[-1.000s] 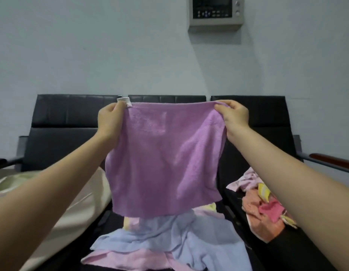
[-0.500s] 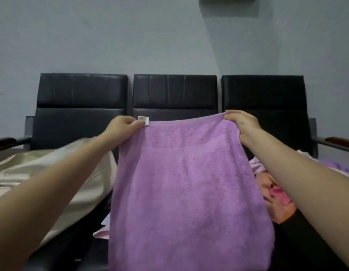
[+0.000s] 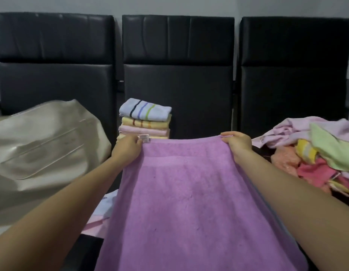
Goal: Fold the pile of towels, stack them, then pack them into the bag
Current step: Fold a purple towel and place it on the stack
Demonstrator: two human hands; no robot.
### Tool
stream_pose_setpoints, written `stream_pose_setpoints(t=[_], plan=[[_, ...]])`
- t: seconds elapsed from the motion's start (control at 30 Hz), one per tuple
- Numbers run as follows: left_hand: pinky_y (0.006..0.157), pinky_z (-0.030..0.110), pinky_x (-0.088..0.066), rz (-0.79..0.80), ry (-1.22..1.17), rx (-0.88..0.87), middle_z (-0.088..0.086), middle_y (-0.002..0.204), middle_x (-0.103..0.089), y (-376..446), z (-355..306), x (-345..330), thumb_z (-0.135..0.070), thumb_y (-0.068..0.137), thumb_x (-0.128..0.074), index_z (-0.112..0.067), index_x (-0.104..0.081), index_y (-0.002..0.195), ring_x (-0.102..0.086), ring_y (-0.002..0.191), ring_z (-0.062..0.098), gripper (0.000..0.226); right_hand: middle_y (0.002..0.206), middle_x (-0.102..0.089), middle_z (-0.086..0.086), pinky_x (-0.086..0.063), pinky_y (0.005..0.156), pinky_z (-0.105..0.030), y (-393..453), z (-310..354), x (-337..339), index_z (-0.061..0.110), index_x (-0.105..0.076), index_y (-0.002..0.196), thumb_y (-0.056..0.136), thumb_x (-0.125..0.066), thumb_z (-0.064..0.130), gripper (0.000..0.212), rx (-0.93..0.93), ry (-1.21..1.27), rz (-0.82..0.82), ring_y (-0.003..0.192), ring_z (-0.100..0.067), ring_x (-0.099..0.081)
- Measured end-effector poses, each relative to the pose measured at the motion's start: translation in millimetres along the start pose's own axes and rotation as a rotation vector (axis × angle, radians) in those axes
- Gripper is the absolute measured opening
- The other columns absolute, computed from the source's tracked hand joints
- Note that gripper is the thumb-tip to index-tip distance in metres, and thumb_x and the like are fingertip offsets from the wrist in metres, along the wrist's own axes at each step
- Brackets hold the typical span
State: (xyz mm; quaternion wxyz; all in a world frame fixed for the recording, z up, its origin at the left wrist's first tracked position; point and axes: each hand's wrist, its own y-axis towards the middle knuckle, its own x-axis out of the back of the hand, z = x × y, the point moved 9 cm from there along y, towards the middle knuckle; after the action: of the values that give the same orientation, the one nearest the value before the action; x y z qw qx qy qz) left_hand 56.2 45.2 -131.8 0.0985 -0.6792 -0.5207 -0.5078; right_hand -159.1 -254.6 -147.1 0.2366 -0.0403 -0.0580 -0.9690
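The square purple terry towel (image 3: 189, 202) is held spread out in front of the person, above the seats of the black padded chairs (image 3: 177, 75); its far edge is level and its near part runs out of view. Its far left corner, beside a small white label (image 3: 144, 138), is pinched by the left hand (image 3: 128, 146), fingers curled onto the cloth. The far right corner is gripped likewise by the right hand (image 3: 237, 143).

A skewed fold is judged the main risk, caused by uneven tension between the two corners. Slipping of a corner would let the towel drop onto the loose cloths below.

Behind the left hand, a stack of folded striped towels (image 3: 145, 119) stands on the middle seat. An unfolded pile of mixed-colour towels (image 3: 314, 153) lies at the right. The cream-coloured soft bag (image 3: 46, 145) lies at the left; its contents cannot be seen
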Motion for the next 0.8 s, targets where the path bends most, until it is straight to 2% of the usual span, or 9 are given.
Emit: stream_pose_setpoints(t=[0.1,0.2,0.3,0.43,0.5,0.6,0.67,0.73,0.8], plan=[[0.066,0.034,-0.032,0.02,0.003,0.033,0.022,0.094,-0.067,14,14,-22,-0.019,0.099,-0.044,-0.012,-0.046,0.064,-0.06,0.09,0.036,0.036,0.09,-0.066,0.0,-0.046,0.067,-0.019,19,-16,-18,0.014,-0.071,0.08,0.085,-0.056,-0.007,0.027,-0.01,-0.017,-0.002,0.08,-0.013,-0.058],[0.068,0.032,-0.034,0.042,-0.007,0.051,0.017,0.098,-0.069,24,34,-43,-0.024,0.097,-0.051,-0.009,-0.063,0.082,-0.061,0.093,0.034,0.024,0.094,-0.065,-0.002,-0.044,0.063,-0.019,32,-35,-33,0.015,-0.07,0.079,0.085,-0.054,-0.007,0.028,-0.019,-0.065,0.014,0.088,-0.018,-0.059],[0.078,0.034,-0.044,0.141,0.018,0.09,0.009,0.106,-0.069,22,53,-65,-0.035,0.095,-0.055,-0.014,-0.067,0.096,-0.061,0.097,0.028,0.024,0.108,-0.065,-0.005,-0.045,0.075,-0.024,34,-53,-37,0.014,-0.07,0.101,0.085,-0.062,0.002,0.021,-0.024,-0.249,0.082,0.095,-0.019,-0.058],[0.088,0.037,-0.046,0.16,0.018,0.096,0.009,0.113,-0.067,11,55,-63,-0.042,0.094,-0.052,-0.015,-0.067,0.108,-0.059,0.106,0.029,0.034,0.129,-0.057,-0.009,-0.045,0.097,-0.034,22,-44,-30,0.014,-0.055,0.13,0.087,-0.067,0.024,0.046,0.103,-0.579,0.163,0.115,-0.025,-0.055],[0.097,0.039,-0.043,0.16,0.049,0.12,0.017,0.125,-0.06,5,50,-52,-0.042,0.094,-0.049,-0.015,-0.064,0.118,-0.052,0.118,0.034,0.039,0.132,-0.053,-0.011,-0.045,0.099,-0.036,10,-33,-22,0.015,-0.051,0.134,0.087,-0.066,0.029,0.051,0.152,-0.681,0.162,0.117,-0.028,-0.055],[0.099,0.038,-0.039,0.088,-0.012,0.13,0.019,0.129,-0.057,-8,26,-26,-0.038,0.096,-0.049,-0.011,-0.061,0.123,-0.049,0.122,0.035,0.04,0.12,-0.058,-0.007,-0.046,0.091,-0.033,-14,-16,-6,0.014,-0.054,0.13,0.088,-0.065,0.028,0.046,0.171,-0.614,0.161,0.107,-0.024,-0.058],[0.085,0.03,-0.043,0.027,-0.178,0.054,0.011,0.12,-0.064,-30,-9,-5,-0.031,0.097,-0.05,-0.007,-0.063,0.117,-0.058,0.109,0.024,0.033,0.105,-0.06,-0.001,-0.045,0.084,-0.029,-35,-5,8,0.014,-0.059,0.123,0.089,-0.066,0.025,0.037,0.157,-0.485,0.166,0.097,-0.019,-0.058],[0.074,0.022,-0.04,0.055,-0.311,-0.027,0.003,0.109,-0.065,-66,-43,6,-0.024,0.098,-0.05,-0.009,-0.064,0.111,-0.058,0.099,0.014,0.025,0.095,-0.062,0.002,-0.045,0.077,-0.029,-60,-3,25,0.015,-0.064,0.109,0.089,-0.066,0.022,0.022,0.127,-0.314,0.152,0.089,-0.017,-0.058],[0.079,0.024,-0.04,0.114,-0.29,-0.18,-0.002,0.104,-0.064,-106,-70,8,-0.028,0.096,-0.049,-0.018,-0.065,0.104,-0.058,0.099,0.012,0.021,0.083,-0.061,0.003,-0.045,0.068,-0.026,-83,-8,41,0.016,-0.065,0.094,0.089,-0.065,0.018,0.006,0.075,-0.251,0.173,0.076,-0.014,-0.056]])
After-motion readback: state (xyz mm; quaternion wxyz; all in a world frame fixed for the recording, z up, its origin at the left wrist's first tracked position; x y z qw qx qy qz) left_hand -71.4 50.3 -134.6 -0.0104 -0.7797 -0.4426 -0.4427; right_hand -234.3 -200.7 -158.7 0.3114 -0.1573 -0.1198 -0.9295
